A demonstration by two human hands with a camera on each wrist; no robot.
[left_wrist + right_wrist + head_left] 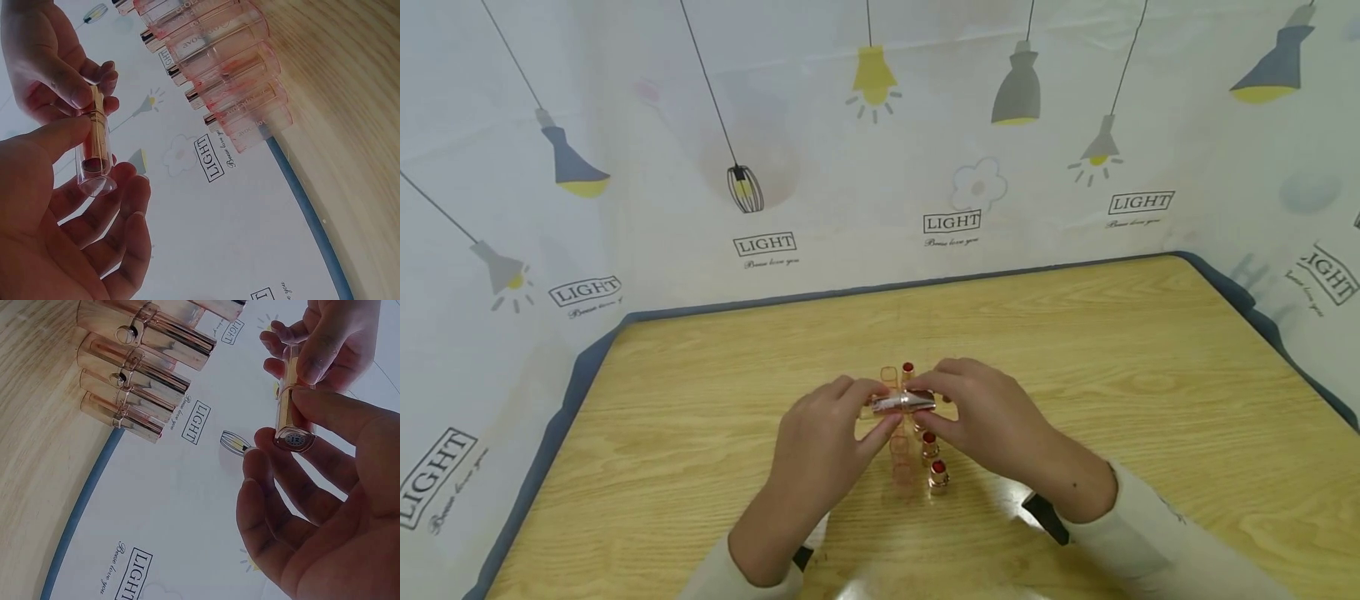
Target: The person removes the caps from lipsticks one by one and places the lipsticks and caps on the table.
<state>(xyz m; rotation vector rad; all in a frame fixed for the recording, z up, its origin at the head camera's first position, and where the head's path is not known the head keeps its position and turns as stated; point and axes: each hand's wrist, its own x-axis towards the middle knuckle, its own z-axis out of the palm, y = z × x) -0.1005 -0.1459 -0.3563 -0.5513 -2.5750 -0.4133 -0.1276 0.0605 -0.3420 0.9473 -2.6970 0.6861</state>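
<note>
Both hands meet at one lipstick [919, 402], held sideways above the table. My left hand [822, 435] pinches its clear cap [100, 185] between thumb and fingers. From the other side, my right hand [1003, 421] grips the shiny rose-gold base [295, 439]. The cap surrounds the dark red tip [94, 164] in the left wrist view. Behind and below the hands, uncapped red lipsticks [937, 477] stand upright in a row. A row of clear pinkish caps [902, 477] stands to their left; the hands hide part of both rows.
The wood-grain table [685, 400] extends around the hands. A white backdrop [850, 167] printed with lamps encloses its back and sides, with a dark blue edge [925, 286] along the tabletop.
</note>
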